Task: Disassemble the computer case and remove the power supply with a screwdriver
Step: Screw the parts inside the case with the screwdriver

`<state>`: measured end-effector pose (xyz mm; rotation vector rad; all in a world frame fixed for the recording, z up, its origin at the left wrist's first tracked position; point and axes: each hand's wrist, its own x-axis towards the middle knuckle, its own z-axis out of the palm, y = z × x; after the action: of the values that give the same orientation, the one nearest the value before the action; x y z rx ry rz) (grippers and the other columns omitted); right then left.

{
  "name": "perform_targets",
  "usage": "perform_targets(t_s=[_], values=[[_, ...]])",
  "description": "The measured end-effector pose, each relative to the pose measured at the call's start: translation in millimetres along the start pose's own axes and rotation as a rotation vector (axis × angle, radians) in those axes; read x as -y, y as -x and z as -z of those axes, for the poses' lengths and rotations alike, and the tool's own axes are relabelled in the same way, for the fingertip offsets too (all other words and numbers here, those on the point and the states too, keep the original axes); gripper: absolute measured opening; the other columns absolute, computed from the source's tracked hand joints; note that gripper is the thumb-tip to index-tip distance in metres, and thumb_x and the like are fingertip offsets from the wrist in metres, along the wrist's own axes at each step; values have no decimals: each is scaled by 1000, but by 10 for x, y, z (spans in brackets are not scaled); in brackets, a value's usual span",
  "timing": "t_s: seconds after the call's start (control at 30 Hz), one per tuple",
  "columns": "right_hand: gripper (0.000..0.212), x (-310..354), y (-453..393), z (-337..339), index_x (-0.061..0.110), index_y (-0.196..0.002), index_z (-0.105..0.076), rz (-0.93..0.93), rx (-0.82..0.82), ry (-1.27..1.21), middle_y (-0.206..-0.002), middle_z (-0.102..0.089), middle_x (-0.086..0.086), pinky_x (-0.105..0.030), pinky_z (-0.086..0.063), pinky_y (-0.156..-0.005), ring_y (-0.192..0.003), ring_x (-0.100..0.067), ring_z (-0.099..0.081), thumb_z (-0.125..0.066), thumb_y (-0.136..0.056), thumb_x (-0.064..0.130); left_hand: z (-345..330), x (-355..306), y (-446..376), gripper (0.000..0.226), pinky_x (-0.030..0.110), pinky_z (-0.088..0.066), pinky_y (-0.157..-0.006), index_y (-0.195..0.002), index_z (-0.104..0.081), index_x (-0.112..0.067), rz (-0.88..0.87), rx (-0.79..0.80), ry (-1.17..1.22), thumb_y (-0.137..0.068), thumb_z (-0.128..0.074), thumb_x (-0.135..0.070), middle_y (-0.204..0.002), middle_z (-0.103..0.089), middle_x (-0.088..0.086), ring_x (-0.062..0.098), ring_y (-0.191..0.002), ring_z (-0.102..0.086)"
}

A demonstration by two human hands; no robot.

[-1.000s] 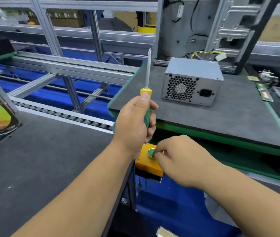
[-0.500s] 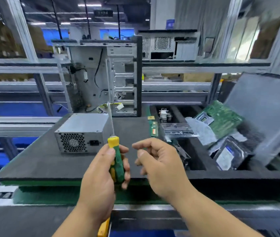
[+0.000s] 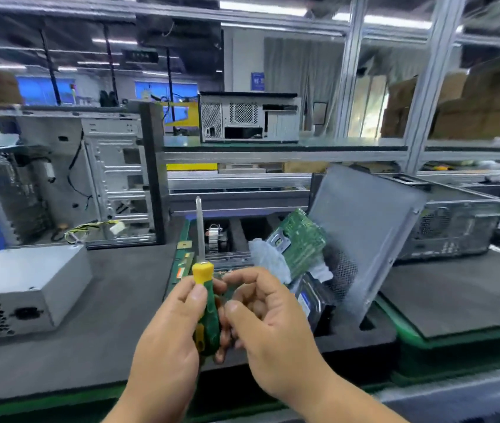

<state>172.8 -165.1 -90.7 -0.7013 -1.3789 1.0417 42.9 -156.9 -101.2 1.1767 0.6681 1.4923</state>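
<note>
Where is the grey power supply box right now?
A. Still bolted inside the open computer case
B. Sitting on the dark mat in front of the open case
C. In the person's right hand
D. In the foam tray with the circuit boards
B: the power supply rests on the dark mat, outside the open case.

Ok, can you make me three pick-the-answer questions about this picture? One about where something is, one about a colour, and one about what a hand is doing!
1. Where is the power supply?
A. inside the open case
B. on the dark mat, left of the hands
C. in the foam tray

2. What colour is the screwdriver handle's top?
A. yellow
B. red
C. blue

3. What is the left hand doing?
A. resting flat
B. pointing
C. holding the screwdriver upright

Answers: 1 B, it sits outside the open case. 2 A, yellow cap over green. 3 C, fingers wrap the handle, shaft up.
</note>
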Motion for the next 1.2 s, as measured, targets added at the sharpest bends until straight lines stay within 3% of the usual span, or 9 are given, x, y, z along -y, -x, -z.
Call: perform_targets(t_s=[0.1, 0.3, 0.43, 0.57, 0.67, 0.93, 1.03, 1.17, 1.2], values=[[21, -96, -62, -71, 21, -104, -69, 3, -30, 6, -75, -54, -24, -36, -54, -48, -51, -27, -55, -60, -91, 7, 27, 35, -51, 25, 32, -40, -40, -95, -71, -11, 0, -39, 24, -90, -65, -35, -65, -56, 19, 28, -50, -48], [18, -212, -219, -236, 21, -104, -68, 15, -49, 39, -72, -52, -10, -40, -54, -48, -53, -30, -51, -59, -94, 9, 214, 64, -179, 25, 32, -40, -42, -96, -70, -15, -28, -64, 43, -93, -63, -39, -69, -55, 23, 29, -47, -47], [16, -244, -302, -331, 21, -101, -69, 29, -37, 37, -72, -53, -4, -38, -52, -48, -53, -25, -51, -60, -92, 11, 351, 72, -220, 37, 36, -43, -47, -104, -69, -20, -63, -37, 10, -90, -60, -54, -74, -61, 21, 29, -54, -50], [15, -280, -366, -401, 22, -100, -70, 41, -22, 37, -74, -51, -8, -40, -51, -50, -54, -27, -49, -61, -93, 12, 430, 44, -248, 48, 42, -42, -54, -114, -65, -15, -86, -19, 22, -91, -59, -57, -84, -58, 37, 33, -62, -50], [15, -292, -401, -436, 23, -100, -70, 60, -14, 50, -72, -49, -5, -38, -51, -49, -54, -24, -50, -62, -92, 13, 464, 8, -250, 43, 41, -42, -55, -113, -65, -15, -74, -33, 36, -94, -56, -52, -89, -53, 42, 34, -66, -50], [17, -352, -434, -494, 28, -108, -68, 97, -4, 123, -76, -52, -4, -37, -53, -51, -57, -20, -52, -63, -93, 20, 469, -79, -243, 34, 34, -42, -48, -105, -67, -18, -94, -29, 33, -94, -53, -46, -86, -64, 21, 29, -66, -49], [20, -362, -441, -537, 32, -109, -68, 143, -11, 143, -79, -55, -8, -38, -54, -52, -61, -23, -53, -63, -94, 20, 484, -121, -247, 32, 37, -42, -56, -106, -68, -21, -76, -48, 27, -93, -53, -46, -95, -66, 28, 34, -76, -50], [27, -375, -454, -569, 36, -114, -68, 204, -31, 217, -83, -59, -4, -44, -55, -56, -66, -32, -54, -62, -93, 19, 501, -142, -251, 29, 67, -49, -82, -112, -69, -19, -68, -52, 74, -97, -56, -41, -113, -66, 34, 57, -100, -61], [28, -377, -460, -565, 36, -115, -68, 223, -34, 242, -86, -61, -1, -43, -55, -61, -68, -29, -56, -61, -94, 19, 499, -147, -251, 27, 66, -51, -89, -113, -69, -18, -72, -54, 83, -100, -58, -39, -114, -68, 31, 56, -107, -62]])
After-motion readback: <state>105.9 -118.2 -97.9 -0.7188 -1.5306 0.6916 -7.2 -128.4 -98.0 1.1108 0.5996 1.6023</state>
